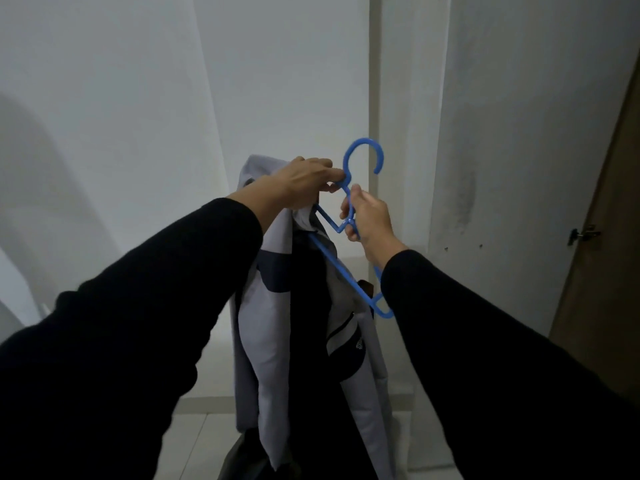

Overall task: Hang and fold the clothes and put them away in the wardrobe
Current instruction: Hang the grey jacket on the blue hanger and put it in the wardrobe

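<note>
You are holding a grey and dark jacket (273, 327) up in front of you, and it hangs down from a blue hanger (346, 216) toward the pale tiled floor (204, 441). The hanger is tilted, with its hook at the top and one end pointing down toward your right sleeve (485, 341). Your left hand (304, 181) pinches the jacket's collar and touches the hanger just under the hook. Your right hand (367, 216) is curled tight around the hanger's neck, just beside your left hand. Both your arms are in black sleeves. Behind the jacket is a white wall (138, 116). A brown door (609, 237) with a small metal latch (585, 233) is on the right.
</note>
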A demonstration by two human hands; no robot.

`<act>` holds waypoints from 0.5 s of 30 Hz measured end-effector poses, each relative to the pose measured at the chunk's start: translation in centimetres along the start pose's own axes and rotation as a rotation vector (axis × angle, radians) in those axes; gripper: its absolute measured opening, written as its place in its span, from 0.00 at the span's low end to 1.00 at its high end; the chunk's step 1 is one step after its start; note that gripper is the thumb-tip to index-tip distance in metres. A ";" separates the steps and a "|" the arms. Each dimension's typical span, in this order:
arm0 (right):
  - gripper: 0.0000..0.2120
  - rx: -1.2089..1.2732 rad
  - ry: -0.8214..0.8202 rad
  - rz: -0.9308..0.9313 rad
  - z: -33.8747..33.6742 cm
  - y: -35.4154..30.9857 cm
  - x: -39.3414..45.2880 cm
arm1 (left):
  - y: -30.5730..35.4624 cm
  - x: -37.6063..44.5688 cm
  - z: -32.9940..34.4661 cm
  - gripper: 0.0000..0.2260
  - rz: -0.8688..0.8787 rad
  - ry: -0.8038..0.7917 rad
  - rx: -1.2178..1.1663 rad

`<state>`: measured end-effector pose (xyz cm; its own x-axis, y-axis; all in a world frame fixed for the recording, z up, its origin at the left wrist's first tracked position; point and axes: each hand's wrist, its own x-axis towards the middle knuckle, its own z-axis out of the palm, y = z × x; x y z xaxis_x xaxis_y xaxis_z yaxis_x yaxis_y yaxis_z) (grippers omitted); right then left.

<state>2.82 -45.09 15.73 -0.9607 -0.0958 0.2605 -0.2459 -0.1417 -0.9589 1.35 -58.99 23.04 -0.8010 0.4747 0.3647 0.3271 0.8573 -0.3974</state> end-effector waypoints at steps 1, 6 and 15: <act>0.20 0.041 -0.029 0.043 -0.2 -0.3 0.0 | -0.2 -0.2 0.1 0.10 0.000 0.020 -0.011; 0.11 -0.208 -0.103 0.251 -2.5 0.3 -0.3 | -0.6 -0.9 -0.5 0.11 0.007 0.048 -0.065; 0.20 -0.670 -0.325 0.345 -1.6 2.3 -0.3 | 1.1 -1.6 -1.4 0.11 0.109 0.032 -0.036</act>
<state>2.33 -43.80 13.31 -0.9365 -0.3212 -0.1405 -0.0667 0.5568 -0.8280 3.68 -58.50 23.19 -0.7432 0.5714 0.3480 0.4297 0.8064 -0.4063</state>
